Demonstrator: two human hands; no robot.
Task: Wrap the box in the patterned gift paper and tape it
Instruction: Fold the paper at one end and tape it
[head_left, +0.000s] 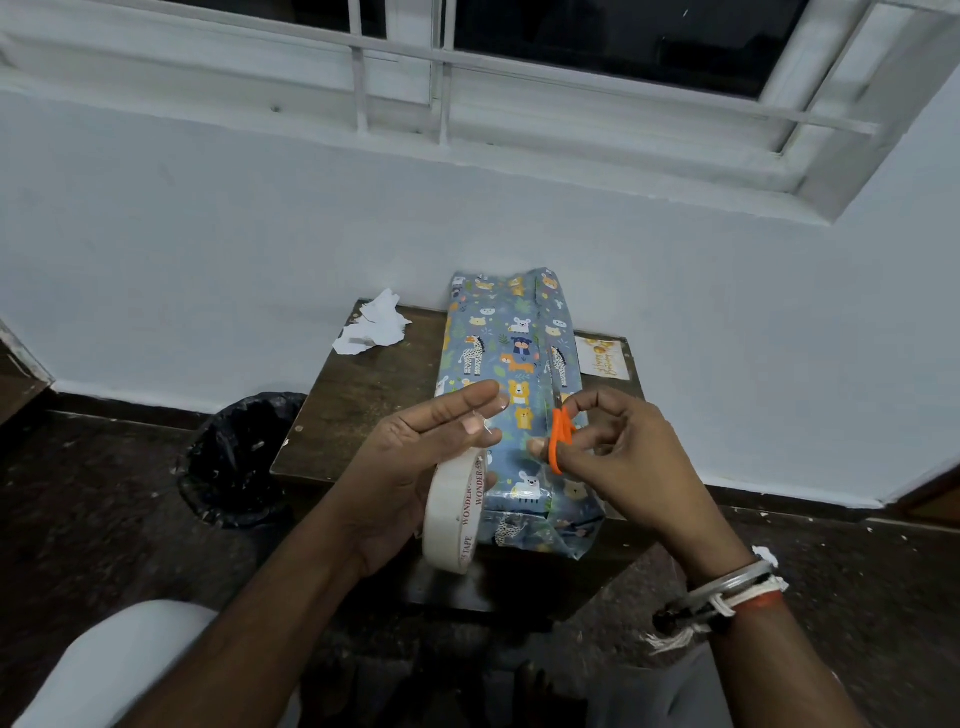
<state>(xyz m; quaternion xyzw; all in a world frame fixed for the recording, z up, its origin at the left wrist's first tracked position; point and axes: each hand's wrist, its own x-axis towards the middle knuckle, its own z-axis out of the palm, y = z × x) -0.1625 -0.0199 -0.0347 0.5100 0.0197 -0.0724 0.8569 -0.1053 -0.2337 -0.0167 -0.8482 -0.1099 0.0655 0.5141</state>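
Gift paper (511, 364): blue-grey, printed with white, orange and yellow cartoon animals and green leaves.
Tape roll (447, 514): cream, red lettering.
Scissors (560, 436): orange handles.
Bench (358, 415): dark brown wood.
Card (602, 356): white, gold script.
Bin liner (234, 457): black.

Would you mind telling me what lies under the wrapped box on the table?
The wrapped box rests on the dark wooden table. The tabletop directly beneath it is covered, so anything lying there cannot be seen.

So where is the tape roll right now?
Head view, left of centre: the tape roll is held in the left hand, beside the wrapped box.
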